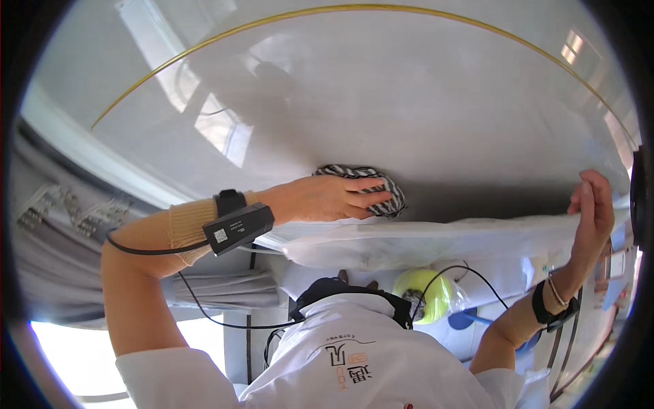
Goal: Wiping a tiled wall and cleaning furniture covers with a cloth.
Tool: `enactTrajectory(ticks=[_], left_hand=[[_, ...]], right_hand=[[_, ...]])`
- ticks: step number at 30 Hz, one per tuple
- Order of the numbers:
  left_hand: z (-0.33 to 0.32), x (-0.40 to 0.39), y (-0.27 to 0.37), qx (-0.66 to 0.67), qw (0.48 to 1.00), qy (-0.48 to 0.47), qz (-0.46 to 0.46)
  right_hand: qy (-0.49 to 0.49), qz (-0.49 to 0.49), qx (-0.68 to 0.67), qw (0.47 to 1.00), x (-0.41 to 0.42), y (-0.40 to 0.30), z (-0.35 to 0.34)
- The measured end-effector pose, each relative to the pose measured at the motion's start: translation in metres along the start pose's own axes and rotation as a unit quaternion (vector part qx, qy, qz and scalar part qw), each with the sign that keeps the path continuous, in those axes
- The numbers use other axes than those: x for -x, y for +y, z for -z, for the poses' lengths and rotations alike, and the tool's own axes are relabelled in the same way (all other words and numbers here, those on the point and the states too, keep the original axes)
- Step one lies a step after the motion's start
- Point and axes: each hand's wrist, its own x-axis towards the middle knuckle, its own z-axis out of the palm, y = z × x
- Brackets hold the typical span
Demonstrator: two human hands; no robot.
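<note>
My left hand [332, 199] presses a bunched black-and-white striped cloth [391, 191] against a glossy whitish wall panel [388, 107]. The fingers lie spread over the cloth and cover part of it. Below the cloth runs a pale ledge covered with clear plastic sheeting [347, 245]. Out at the right, my right hand [592, 204] is raised near the far end of that ledge, its fingers bent. Whether it pinches the sheeting or is free of it I cannot tell. Both forearms wear a strapped black device, the left one [239, 227] with a cable.
A thin gold trim strip [357, 7] curves across the panel above. Grey curtains [61, 214] hang at left, by a bright window [76, 363]. On the floor behind the ledge are a yellow-green object [434, 294] and a blue round object [462, 318]. Black cables [230, 324] run near my waist.
</note>
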Motion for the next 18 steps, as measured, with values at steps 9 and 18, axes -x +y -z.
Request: enactTrajectory(ticks=[9, 18], left_hand=[[-0.001, 0.133, 0.069, -0.09, 0.895, 0.112, 0.423], [0.003, 0.204, 0.019, -0.176, 0.602, 0.284, 0.725]], right_hand=[[-0.065, 0.086, 0.046, 0.993, -0.032, 0.011, 0.018], [0.0, 0.165, 0.253, 0.953, -0.071, 0.0, -0.004]])
